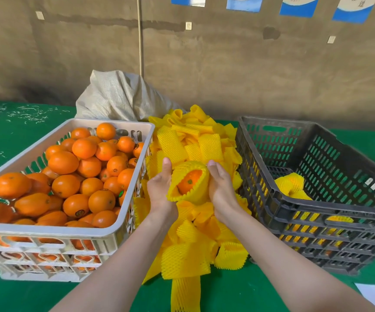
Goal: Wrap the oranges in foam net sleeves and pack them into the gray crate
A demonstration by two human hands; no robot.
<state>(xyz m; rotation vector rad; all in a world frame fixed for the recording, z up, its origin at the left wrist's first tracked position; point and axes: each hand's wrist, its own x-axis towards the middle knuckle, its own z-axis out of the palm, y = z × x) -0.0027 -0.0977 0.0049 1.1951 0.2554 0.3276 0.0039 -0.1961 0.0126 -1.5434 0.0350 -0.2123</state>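
Head view, frame centre: left hand (159, 188) and right hand (221, 188) both grasp a yellow foam net sleeve (193, 168) half-drawn over a round orange (189, 181); the dark gray slatted plastic crate (330, 210) lies right, nearest the right hand.

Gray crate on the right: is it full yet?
No, far from full. The gray crate holds sleeved oranges only near its bottom; its inner walls show bare above them.

Bench (227, 291): fruit crate (46, 230) at left, loose oranges (63, 162) heaped in it. Pile of foam sleeves (188, 140) at centre, sack (119, 95) behind it. Packing crate (317, 209) at right, with wrapped oranges (291, 184) inside. Left hand (159, 188) and right hand (221, 188) over pile, sleeved orange (188, 181) gripped between them.
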